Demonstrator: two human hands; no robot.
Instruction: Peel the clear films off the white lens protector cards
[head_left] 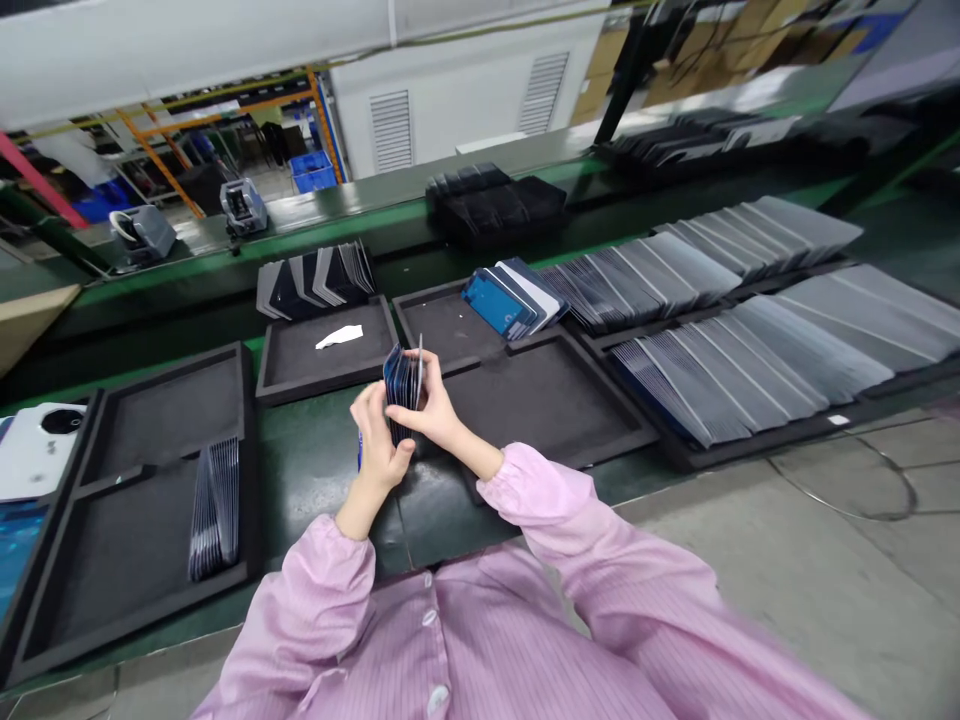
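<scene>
Pinching from both sides, the left hand [380,447] and right hand [436,408] hold 1 upright stack of thin, flat panels [400,388] over a smooth green workbench [300,480].

Bright, even, cool-white light, apparently from above. Glossy sheen on the green tabletop [292,480], pale glare along the metal ledge [337,207] behind. Shadows soft; black foam tray [555,400] goes dark, little surface detail. Strong wide-angle distortion: pink sleeves [637,580] and right-hand grey sheets [874,315] stretched toward edges. Mid-frame fairly sharp; cardboard boxes [712,60] top right smeared, far background soft.
</scene>
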